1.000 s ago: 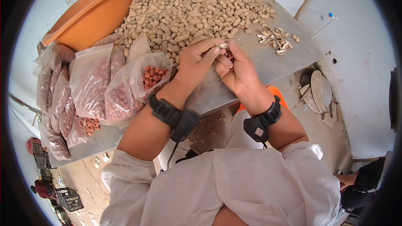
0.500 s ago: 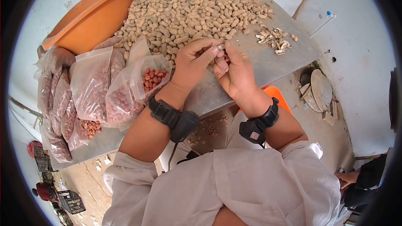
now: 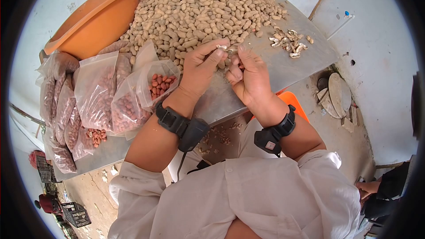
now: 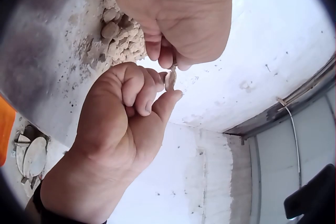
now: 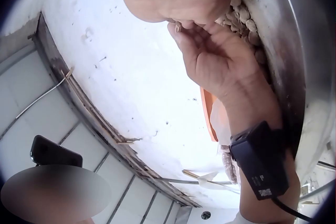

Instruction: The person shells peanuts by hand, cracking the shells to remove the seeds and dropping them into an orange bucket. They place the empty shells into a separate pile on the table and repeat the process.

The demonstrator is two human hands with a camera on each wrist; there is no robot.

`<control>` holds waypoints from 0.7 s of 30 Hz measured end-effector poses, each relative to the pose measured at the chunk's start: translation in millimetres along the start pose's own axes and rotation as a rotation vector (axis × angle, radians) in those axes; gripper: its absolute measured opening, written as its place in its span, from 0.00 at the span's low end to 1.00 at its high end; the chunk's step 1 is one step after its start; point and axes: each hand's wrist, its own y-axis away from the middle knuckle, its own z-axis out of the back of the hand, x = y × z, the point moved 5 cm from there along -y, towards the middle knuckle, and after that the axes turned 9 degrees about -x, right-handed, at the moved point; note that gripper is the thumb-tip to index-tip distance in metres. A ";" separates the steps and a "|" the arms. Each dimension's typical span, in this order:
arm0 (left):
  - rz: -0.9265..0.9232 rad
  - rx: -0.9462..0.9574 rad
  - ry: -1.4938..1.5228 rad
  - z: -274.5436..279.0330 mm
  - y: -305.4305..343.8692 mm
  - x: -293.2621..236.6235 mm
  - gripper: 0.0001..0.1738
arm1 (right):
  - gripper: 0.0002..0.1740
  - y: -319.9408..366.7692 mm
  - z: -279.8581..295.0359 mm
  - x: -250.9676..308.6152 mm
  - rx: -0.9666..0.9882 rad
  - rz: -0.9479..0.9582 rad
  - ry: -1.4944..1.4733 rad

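Note:
In the head view the left hand (image 3: pixel 198 68) pinches a pale piece of peanut shell (image 3: pixel 222 47) between thumb and forefinger. Close beside it, the right hand (image 3: pixel 253 77) has its thumb and forefinger on another shell piece, while its other fingers curl by reddish kernels (image 3: pixel 241 67). From the left wrist, the right hand (image 4: pixel 123 113) is seen pinching a shell piece (image 4: pixel 170 79) just below the left fingertips. A shell bit (image 5: pixel 178 26) shows at the left thumb in the right wrist view. Behind the hands lies a large heap of unshelled peanuts (image 3: pixel 199 9).
Filled clear bags (image 3: pixel 95 88) and an orange basin (image 3: pixel 95 17) stand at the left of the metal table (image 3: pixel 287 68). An open bag shows red kernels (image 3: pixel 161 84). Empty shells (image 3: pixel 290 42) lie at the right. An orange stool (image 3: pixel 294 105) is under the table edge.
The fingertips have come slightly apart, and the left hand has shifted a little left with a pale shell piece. Both hands remain over the table edge near the heap.

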 end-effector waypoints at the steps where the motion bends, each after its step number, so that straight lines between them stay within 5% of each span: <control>1: -0.006 -0.011 -0.013 0.0 -0.4 -0.4 0.14 | 0.14 -0.8 1.5 -0.3 0.004 -0.013 -0.004; 4: -0.007 -0.030 -0.082 -1.7 0.5 -2.8 0.14 | 0.15 -5.2 6.3 -5.2 -0.018 -0.079 -0.037; 13: -0.642 0.166 -0.666 -22.0 9.1 -32.3 0.12 | 0.19 -14.9 14.3 -14.9 -0.102 -0.208 -0.148; 21: -0.581 0.100 -0.616 -16.3 5.0 -27.2 0.12 | 0.18 -15.3 16.7 -14.6 -0.043 -0.217 -0.115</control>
